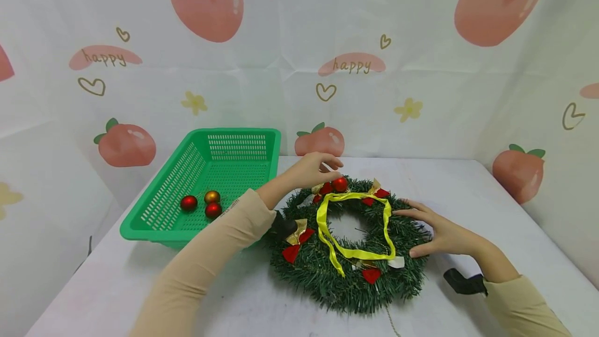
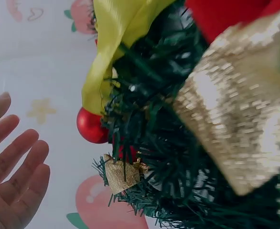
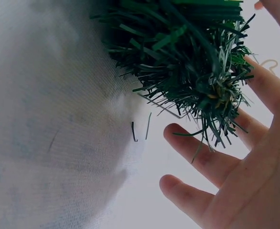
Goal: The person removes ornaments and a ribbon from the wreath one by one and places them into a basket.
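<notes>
Wreath (image 1: 337,287): laid flat on the table (image 1: 468,196), its far rim near the back edge.
Yellow ribbon (image 1: 322,220): looped over the wreath.
Left hand (image 1: 311,170): held near the red ball (image 1: 340,184), fingers slightly apart, nothing gripped.
Right hand (image 1: 440,233): fingers spread, touched to the wreath's right side.
Green basket (image 1: 159,234): set by the table's left edge.
</notes>
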A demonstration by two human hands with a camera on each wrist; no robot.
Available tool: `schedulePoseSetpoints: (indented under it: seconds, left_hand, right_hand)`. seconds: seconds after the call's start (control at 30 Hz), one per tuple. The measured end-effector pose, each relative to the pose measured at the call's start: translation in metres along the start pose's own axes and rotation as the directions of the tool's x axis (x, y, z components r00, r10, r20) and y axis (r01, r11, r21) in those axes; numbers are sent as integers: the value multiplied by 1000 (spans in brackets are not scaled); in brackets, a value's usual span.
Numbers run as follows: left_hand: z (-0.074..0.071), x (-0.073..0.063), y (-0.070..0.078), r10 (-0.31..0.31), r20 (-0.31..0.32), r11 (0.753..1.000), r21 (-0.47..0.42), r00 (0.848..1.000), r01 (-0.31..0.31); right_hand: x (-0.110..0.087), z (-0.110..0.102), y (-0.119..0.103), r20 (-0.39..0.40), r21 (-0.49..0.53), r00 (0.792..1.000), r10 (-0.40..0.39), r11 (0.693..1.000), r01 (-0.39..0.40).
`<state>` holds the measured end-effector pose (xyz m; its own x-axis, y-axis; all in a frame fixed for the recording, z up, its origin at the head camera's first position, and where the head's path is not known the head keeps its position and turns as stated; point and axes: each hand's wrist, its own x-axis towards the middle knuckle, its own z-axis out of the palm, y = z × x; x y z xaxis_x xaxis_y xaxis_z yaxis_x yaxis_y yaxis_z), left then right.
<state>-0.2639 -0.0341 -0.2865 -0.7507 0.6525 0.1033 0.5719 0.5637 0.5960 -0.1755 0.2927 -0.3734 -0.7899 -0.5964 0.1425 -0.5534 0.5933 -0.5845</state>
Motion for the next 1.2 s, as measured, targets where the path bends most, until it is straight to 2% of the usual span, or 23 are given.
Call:
schedulePoseSetpoints:
  seconds: [0.13,0.43,0.6,0.83,1.2]
  left_hand:
    - [1,9,-6,-6,7,1000,-9,1000,6]
    - [7,17,-14,-97,71,995,-32,993,100]
    - [13,21,-17,-92,107,996,-13,990,94]
    - [20,24,-18,-113,150,993,47,982,108]
    - [26,23,-19,-116,141,985,140,983,96]
  right_hand:
    - [0,0,-1,1,1,1000,-2,1000,2]
    - [0,0,-3,0,4,1000,1,1000,-1]
    - [0,0,-2,1,3,1000,5,1000,-5]
    - [0,0,0,-3,-6,1000,4,1000,-4]
    - [0,1,0,-9,-7,1000,-8,1000,8]
